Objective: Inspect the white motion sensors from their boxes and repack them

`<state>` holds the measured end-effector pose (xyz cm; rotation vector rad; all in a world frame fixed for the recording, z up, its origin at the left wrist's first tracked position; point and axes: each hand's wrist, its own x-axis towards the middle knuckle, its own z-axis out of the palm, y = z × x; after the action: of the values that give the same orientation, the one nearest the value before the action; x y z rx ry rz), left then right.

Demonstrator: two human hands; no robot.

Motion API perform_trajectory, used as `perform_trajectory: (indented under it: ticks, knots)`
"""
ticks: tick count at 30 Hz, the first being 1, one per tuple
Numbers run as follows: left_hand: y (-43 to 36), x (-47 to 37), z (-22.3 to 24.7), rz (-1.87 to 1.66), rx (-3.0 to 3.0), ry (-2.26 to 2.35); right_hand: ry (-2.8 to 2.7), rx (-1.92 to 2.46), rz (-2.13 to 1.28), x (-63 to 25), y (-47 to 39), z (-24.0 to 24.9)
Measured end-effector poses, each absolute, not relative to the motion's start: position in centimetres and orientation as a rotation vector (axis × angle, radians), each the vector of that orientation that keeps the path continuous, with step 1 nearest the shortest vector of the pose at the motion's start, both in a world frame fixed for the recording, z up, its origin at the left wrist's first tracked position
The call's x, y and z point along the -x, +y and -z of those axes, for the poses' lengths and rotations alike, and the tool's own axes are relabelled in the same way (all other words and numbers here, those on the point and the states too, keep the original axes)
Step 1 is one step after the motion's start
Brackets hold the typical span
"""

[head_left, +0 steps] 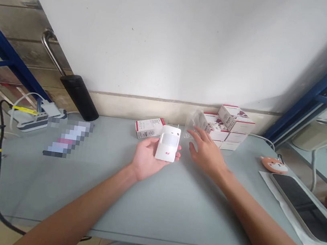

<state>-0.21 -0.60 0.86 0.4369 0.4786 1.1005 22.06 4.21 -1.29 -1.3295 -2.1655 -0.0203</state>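
My left hand (146, 160) holds a white sensor device (168, 144) upright near the middle of the desk, its fingertips showing at the device's right edge. A red and white box (149, 128) lies on the desk just behind that hand. To the right, my right hand (208, 153) is spread, with its fingertips near a crumpled clear plastic bag (193, 122). Whether the fingertips touch the bag is hard to tell. Several red and white boxes (235, 128) are stacked behind my right hand, against the wall.
On the grey desk (151, 210), a black bottle (80, 96), a blurred phone (68, 139), a power strip (40, 119) and cables are at the left. An orange animal-face object (274, 165) and a dark tablet-like device (306, 209) lie at the right.
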Motion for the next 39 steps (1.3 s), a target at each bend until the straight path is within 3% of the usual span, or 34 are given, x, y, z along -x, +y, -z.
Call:
perform_trajectory:
  ticks: [14, 27, 39]
  knots:
    - [-1.0, 0.1, -0.1, -0.958, -0.811, 0.580, -1.571, 1.047, -1.201, -19.8, 2.1, -1.2]
    - [-0.5, 1.7, -1.3, -0.574, -0.933, 0.616, -0.945, 0.838, -0.805, -26.8, 6.4, -4.4]
    - [0.5, 2.5, -0.2, -0.528, -0.812, 0.477, -0.853, 0.600, -1.152, -28.8, 6.8, -5.5]
